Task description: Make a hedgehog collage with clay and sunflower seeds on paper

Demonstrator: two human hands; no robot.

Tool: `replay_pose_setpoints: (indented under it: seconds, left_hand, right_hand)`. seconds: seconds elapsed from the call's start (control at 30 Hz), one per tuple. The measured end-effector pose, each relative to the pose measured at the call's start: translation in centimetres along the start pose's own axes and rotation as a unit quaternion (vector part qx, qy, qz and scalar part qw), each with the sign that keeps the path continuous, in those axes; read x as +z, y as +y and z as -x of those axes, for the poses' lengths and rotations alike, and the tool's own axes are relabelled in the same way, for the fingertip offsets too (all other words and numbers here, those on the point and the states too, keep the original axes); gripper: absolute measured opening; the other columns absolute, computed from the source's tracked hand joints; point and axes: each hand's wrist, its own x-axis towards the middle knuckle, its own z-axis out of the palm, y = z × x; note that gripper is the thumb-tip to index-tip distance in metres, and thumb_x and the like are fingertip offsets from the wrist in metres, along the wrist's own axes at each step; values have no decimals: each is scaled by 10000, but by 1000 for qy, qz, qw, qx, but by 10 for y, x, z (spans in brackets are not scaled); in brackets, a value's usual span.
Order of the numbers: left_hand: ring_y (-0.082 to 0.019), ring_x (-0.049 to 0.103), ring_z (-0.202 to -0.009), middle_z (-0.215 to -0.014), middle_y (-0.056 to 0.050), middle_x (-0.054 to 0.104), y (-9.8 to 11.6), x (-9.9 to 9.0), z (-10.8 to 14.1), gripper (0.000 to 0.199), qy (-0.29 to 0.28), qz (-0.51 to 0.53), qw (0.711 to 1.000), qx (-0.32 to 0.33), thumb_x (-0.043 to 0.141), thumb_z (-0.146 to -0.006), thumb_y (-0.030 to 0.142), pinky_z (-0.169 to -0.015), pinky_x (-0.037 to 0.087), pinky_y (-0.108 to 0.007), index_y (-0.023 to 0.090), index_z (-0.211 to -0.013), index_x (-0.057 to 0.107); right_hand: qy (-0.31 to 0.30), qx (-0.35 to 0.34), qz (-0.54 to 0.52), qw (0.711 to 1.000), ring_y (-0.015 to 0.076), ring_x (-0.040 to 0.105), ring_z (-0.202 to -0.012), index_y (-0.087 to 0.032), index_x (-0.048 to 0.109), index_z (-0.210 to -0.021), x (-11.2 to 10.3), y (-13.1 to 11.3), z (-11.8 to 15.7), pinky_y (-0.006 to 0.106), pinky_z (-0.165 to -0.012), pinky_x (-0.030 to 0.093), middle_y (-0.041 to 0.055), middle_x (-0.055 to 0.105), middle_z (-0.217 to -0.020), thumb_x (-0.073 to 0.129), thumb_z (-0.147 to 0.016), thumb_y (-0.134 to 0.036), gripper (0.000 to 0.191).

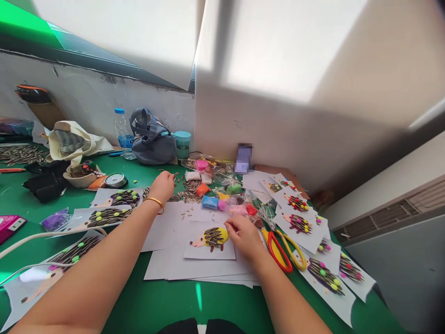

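Note:
A small white card (194,253) in front of me bears a hedgehog figure (216,235) with a yellow body, a pink snout and brown feet. Sunflower seeds cover the front part of its yellow back like spines. At the card's right edge, my right hand (243,236) has thumb and forefinger pinched beside the yellow body; anything between them is too small to make out. My left hand (163,186), a gold bangle at its wrist, is stretched forward over the scattered sunflower seeds (192,191). Its fingers are closed together, and what they hold is hidden.
White paper sheets (160,266) lie under the card. Lumps of coloured clay, including a blue one (210,202), sit behind it. Scissors (283,250) lie right of my right hand. Several finished hedgehog cards (299,225) flank both sides. A cable (52,233) crosses at left.

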Motion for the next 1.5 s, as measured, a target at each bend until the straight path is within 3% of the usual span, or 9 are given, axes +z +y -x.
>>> replay_pose_setpoints:
  seconds: [0.13,0.4,0.53,0.6,0.73,0.9,1.0,1.37,1.5]
  left_hand:
    - [-69,371,-480,-684,28,422,9,3,34,269,-69,263,961,-54,286,-1010,271,-450,316,-164,188,-810,445]
    - [0,329,-436,-723,27,408,3,36,112,246,-227,550,786,-171,316,-988,103,-365,259,-78,138,-803,474]
    - [-15,396,-441,-744,14,448,-2,44,120,186,-290,689,594,-297,366,-984,163,-321,264,-91,146,-849,493]
    - [-23,431,-466,-748,14,454,-3,44,122,157,-309,697,563,-320,405,-979,191,-318,257,-88,151,-854,492]
    - [-1,396,-448,-720,39,421,0,44,133,149,-346,646,608,-305,469,-972,227,-333,207,-73,145,-850,496]
    - [17,298,-416,-710,50,454,8,54,154,261,-389,497,734,-251,631,-884,358,-366,133,-99,158,-802,485]
    - [-3,284,-438,-674,58,452,9,58,162,343,-377,432,795,-198,675,-832,464,-394,109,-140,164,-824,508]
    - [-42,288,-442,-574,65,438,10,57,159,349,-355,332,867,-110,643,-829,492,-457,162,-206,169,-765,527]
    - [-59,279,-433,-519,84,388,6,63,161,357,-314,305,895,-88,614,-834,527,-439,176,-207,184,-781,530]
  right_hand:
    - [-3,-4,-2,1000,180,584,-770,-208,665,-815,1,0,0,290,-711,421,25,657,-780,528,-902,-206,162]
    - [-4,9,-6,1000,180,585,-779,-204,654,-811,3,3,0,286,-716,432,26,653,-788,517,-906,-203,166]
    - [-1,13,-13,1000,179,582,-765,-204,657,-815,3,2,-1,288,-713,441,27,647,-776,519,-905,-202,165]
    - [2,14,-24,1000,183,585,-773,-204,660,-821,3,0,-1,297,-721,446,32,651,-788,519,-908,-203,166]
    - [20,-4,-68,997,197,601,-843,-209,672,-910,0,-8,1,327,-767,461,49,675,-870,506,-929,-217,168]
    - [15,-39,-157,987,194,607,-871,-237,656,-1109,-1,-25,6,332,-784,478,52,683,-935,533,-949,-271,204]
    - [-3,-29,-192,981,183,602,-833,-242,686,-1038,-1,-34,7,317,-763,474,32,674,-869,587,-926,-276,153]
    - [41,27,-202,978,160,574,-723,-225,656,-849,2,-38,9,296,-689,485,6,644,-768,594,-880,-237,70]
    - [78,4,-169,982,185,599,-780,-240,649,-1041,5,-42,11,336,-731,495,42,674,-874,573,-900,-241,160]
